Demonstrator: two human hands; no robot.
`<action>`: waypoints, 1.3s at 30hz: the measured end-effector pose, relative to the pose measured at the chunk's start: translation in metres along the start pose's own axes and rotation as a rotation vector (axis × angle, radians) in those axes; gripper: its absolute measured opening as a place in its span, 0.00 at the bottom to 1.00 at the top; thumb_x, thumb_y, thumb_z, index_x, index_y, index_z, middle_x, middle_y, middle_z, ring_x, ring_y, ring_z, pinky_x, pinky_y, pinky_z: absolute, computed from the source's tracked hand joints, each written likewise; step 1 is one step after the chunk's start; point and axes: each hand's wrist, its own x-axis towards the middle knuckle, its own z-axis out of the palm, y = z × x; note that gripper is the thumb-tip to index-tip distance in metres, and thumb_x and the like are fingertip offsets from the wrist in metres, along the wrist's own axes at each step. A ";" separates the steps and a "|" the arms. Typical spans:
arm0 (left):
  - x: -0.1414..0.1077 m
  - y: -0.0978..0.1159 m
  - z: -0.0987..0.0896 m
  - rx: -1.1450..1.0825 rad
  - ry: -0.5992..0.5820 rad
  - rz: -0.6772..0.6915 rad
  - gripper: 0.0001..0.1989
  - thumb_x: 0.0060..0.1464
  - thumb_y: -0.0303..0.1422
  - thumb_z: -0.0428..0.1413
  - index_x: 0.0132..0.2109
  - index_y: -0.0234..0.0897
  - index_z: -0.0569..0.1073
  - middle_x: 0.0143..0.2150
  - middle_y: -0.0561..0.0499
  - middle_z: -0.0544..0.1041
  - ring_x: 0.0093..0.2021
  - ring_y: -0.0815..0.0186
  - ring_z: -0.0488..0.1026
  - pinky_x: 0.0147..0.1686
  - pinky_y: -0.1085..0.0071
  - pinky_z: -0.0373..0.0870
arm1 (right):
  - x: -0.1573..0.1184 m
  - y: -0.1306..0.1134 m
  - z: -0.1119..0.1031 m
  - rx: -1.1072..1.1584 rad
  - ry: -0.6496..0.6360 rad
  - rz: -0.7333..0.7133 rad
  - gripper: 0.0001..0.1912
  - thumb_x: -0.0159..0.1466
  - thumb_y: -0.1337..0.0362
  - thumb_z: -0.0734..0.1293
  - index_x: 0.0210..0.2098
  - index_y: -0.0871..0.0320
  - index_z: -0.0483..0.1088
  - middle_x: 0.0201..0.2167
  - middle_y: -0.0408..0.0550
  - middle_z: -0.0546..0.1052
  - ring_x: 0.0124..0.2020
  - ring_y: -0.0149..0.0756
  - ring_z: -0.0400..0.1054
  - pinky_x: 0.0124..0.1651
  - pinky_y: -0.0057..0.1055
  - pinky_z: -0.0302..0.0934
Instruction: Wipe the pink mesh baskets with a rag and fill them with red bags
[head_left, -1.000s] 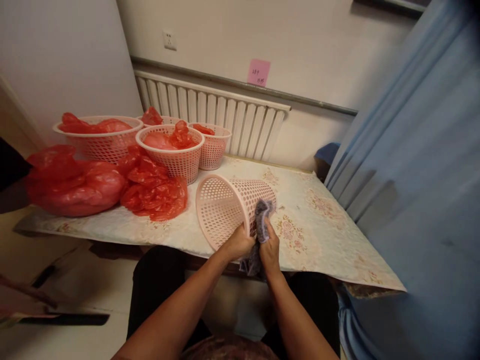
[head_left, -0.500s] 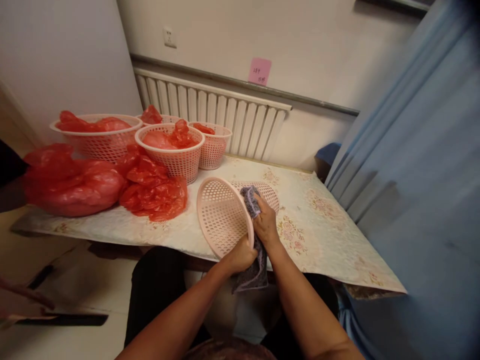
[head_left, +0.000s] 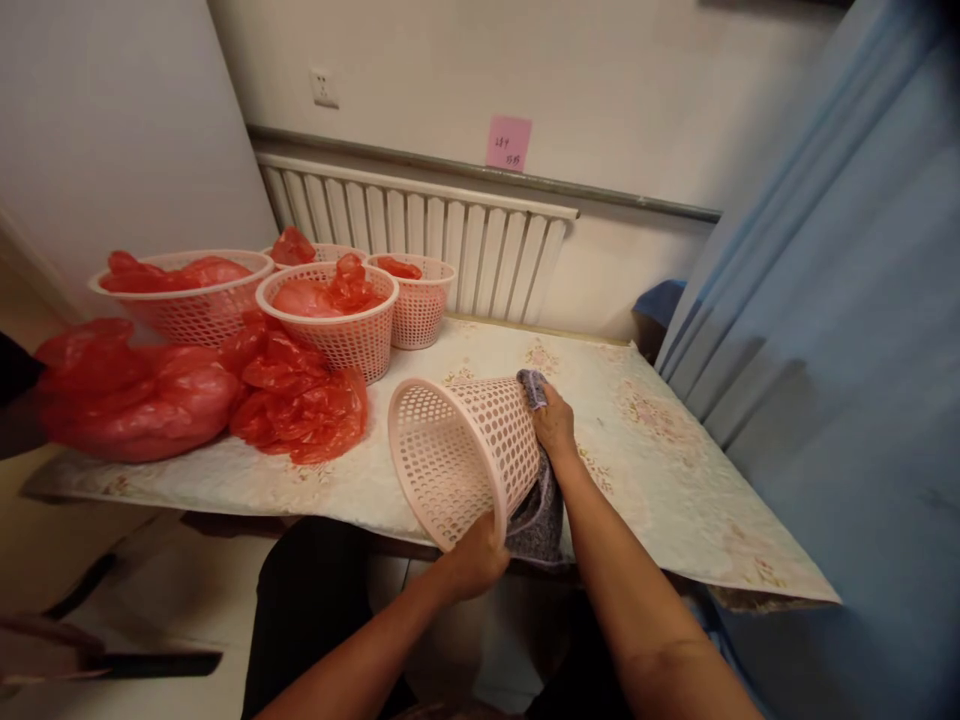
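Note:
A light pink basket with round holes [head_left: 495,425] lies on its side at the front of the table, its mouth facing left. My left hand [head_left: 478,555] is closed on the lower part of its rim. At the basket's base, my right hand [head_left: 555,420] is closed on a dark grey cloth with a purple edge [head_left: 541,520]. One end of the cloth sticks up above the fingers against the base, and the rest hangs below, beside the basket.
Several pink baskets [head_left: 356,335] with red plastic bags stand at the back left. Two red bags [head_left: 150,400] lie before them on the flowered tablecloth [head_left: 660,480]. A radiator [head_left: 450,235] is behind, a blue curtain [head_left: 817,330] at right.
My right hand has moved with the cloth from the basket's side to its base, uncovering the side wall. My left hand has moved slightly down and left along with the rim.

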 end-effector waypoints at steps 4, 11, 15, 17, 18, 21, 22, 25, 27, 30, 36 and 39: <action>0.000 -0.005 -0.002 0.029 -0.020 0.015 0.37 0.41 0.16 0.47 0.61 0.37 0.64 0.62 0.46 0.67 0.65 0.56 0.58 0.67 0.53 0.48 | 0.010 0.014 -0.003 -0.034 0.014 0.135 0.19 0.63 0.61 0.58 0.51 0.56 0.70 0.47 0.52 0.77 0.48 0.43 0.70 0.51 0.36 0.61; 0.002 0.000 -0.013 0.020 -0.025 -0.074 0.33 0.43 0.18 0.49 0.58 0.36 0.68 0.60 0.46 0.69 0.62 0.55 0.63 0.65 0.54 0.55 | 0.006 0.030 -0.005 -0.028 0.078 0.233 0.17 0.63 0.60 0.56 0.44 0.58 0.72 0.37 0.51 0.78 0.37 0.40 0.69 0.39 0.29 0.59; 0.012 0.024 -0.021 -0.120 0.142 -0.172 0.24 0.50 0.26 0.53 0.56 0.34 0.69 0.56 0.45 0.73 0.59 0.54 0.67 0.63 0.53 0.58 | -0.004 0.027 -0.005 -0.008 0.111 0.248 0.17 0.62 0.59 0.57 0.43 0.58 0.73 0.35 0.51 0.78 0.35 0.39 0.69 0.37 0.28 0.58; 0.019 0.039 -0.026 -0.223 0.227 -0.152 0.25 0.50 0.28 0.55 0.57 0.33 0.68 0.57 0.44 0.73 0.59 0.55 0.67 0.63 0.54 0.58 | -0.011 0.024 -0.006 0.000 0.137 0.264 0.18 0.62 0.58 0.57 0.42 0.59 0.73 0.35 0.52 0.78 0.35 0.40 0.69 0.37 0.29 0.58; 0.022 0.045 -0.028 -0.278 0.250 -0.129 0.26 0.50 0.29 0.55 0.57 0.33 0.68 0.57 0.44 0.72 0.59 0.55 0.67 0.63 0.54 0.58 | -0.016 0.022 -0.007 0.002 0.155 0.274 0.19 0.62 0.57 0.56 0.43 0.59 0.73 0.35 0.52 0.78 0.36 0.41 0.69 0.38 0.30 0.59; 0.026 0.056 -0.035 -0.384 0.217 -0.065 0.26 0.49 0.30 0.57 0.57 0.34 0.68 0.57 0.45 0.72 0.59 0.56 0.66 0.64 0.55 0.56 | -0.035 0.016 -0.008 0.004 0.203 0.297 0.21 0.63 0.58 0.55 0.46 0.59 0.71 0.40 0.53 0.78 0.41 0.44 0.70 0.43 0.34 0.61; 0.027 0.057 -0.037 -0.393 0.193 -0.057 0.26 0.49 0.29 0.57 0.57 0.34 0.68 0.57 0.45 0.73 0.60 0.56 0.66 0.64 0.55 0.56 | -0.042 0.013 -0.008 0.016 0.216 0.286 0.21 0.63 0.58 0.54 0.48 0.59 0.71 0.43 0.53 0.77 0.44 0.44 0.70 0.46 0.36 0.62; 0.027 0.051 -0.039 -0.412 0.153 -0.053 0.25 0.47 0.26 0.57 0.55 0.34 0.70 0.56 0.46 0.74 0.60 0.56 0.66 0.64 0.56 0.55 | -0.068 -0.004 -0.001 0.113 0.225 0.184 0.23 0.62 0.61 0.55 0.53 0.58 0.68 0.51 0.52 0.74 0.54 0.43 0.66 0.56 0.41 0.59; 0.028 0.044 -0.038 -0.446 0.174 -0.048 0.26 0.46 0.26 0.57 0.55 0.34 0.70 0.55 0.46 0.74 0.59 0.56 0.66 0.64 0.56 0.56 | -0.085 -0.022 0.004 0.206 0.182 0.094 0.24 0.62 0.62 0.56 0.56 0.59 0.66 0.56 0.52 0.71 0.58 0.42 0.63 0.62 0.43 0.55; 0.030 0.033 -0.037 -0.480 0.194 -0.040 0.26 0.46 0.25 0.57 0.55 0.34 0.70 0.54 0.46 0.75 0.58 0.55 0.67 0.63 0.57 0.58 | -0.108 -0.056 0.007 0.293 0.057 -0.031 0.24 0.64 0.63 0.56 0.59 0.57 0.64 0.59 0.50 0.68 0.63 0.40 0.58 0.66 0.44 0.50; 0.019 0.018 -0.040 -0.344 0.171 -0.019 0.24 0.53 0.31 0.56 0.58 0.35 0.68 0.61 0.43 0.68 0.62 0.56 0.62 0.65 0.58 0.54 | -0.133 -0.104 0.002 0.350 -0.119 -0.300 0.23 0.65 0.64 0.59 0.59 0.51 0.64 0.59 0.44 0.69 0.65 0.39 0.55 0.69 0.44 0.45; 0.013 0.019 -0.037 -0.249 0.150 0.033 0.24 0.54 0.28 0.54 0.59 0.36 0.67 0.61 0.43 0.68 0.63 0.56 0.61 0.66 0.57 0.52 | -0.128 -0.111 0.000 0.337 -0.097 -0.331 0.23 0.65 0.63 0.59 0.60 0.51 0.63 0.60 0.45 0.67 0.64 0.40 0.56 0.68 0.45 0.48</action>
